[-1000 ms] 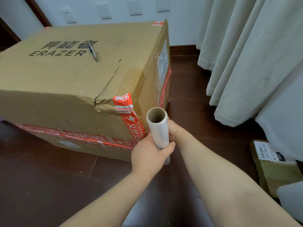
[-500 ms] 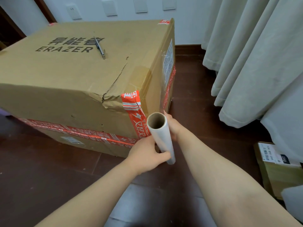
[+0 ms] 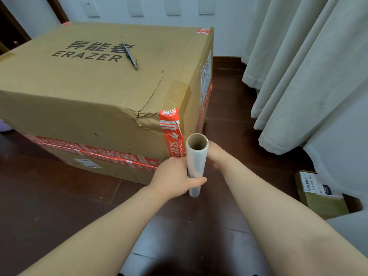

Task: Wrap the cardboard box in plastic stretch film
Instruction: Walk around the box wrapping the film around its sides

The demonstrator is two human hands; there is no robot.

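Cardboard box (image 3: 95,92) sits on the dark floor (image 3: 49,196), printed top face up, its near right corner crumpled and bound with red tape (image 3: 172,132). A slim metal tool (image 3: 130,56) lies on the top face, across the end of the lettering.

Roll of stretch film (image 3: 196,166) is held just in front of that taped corner, the open cardboard core toward the camera. Left hand (image 3: 175,178) grips the roll low on its length, thumb wrapped across the front. Right hand (image 3: 216,154) sits behind the upper part of the roll, against it. Its fingers are blurred and mostly hidden, so I cannot tell whether it grasps anything.

Against half a second ago, the roll stands nearly upright where it leaned with its lower end out to the right. The left hand's grip is unchanged, and the right hand stays behind the roll. The box has not shifted.

Pale curtain (image 3: 298,66) hangs at right, with a small parcel (image 3: 318,196) on the floor below it.
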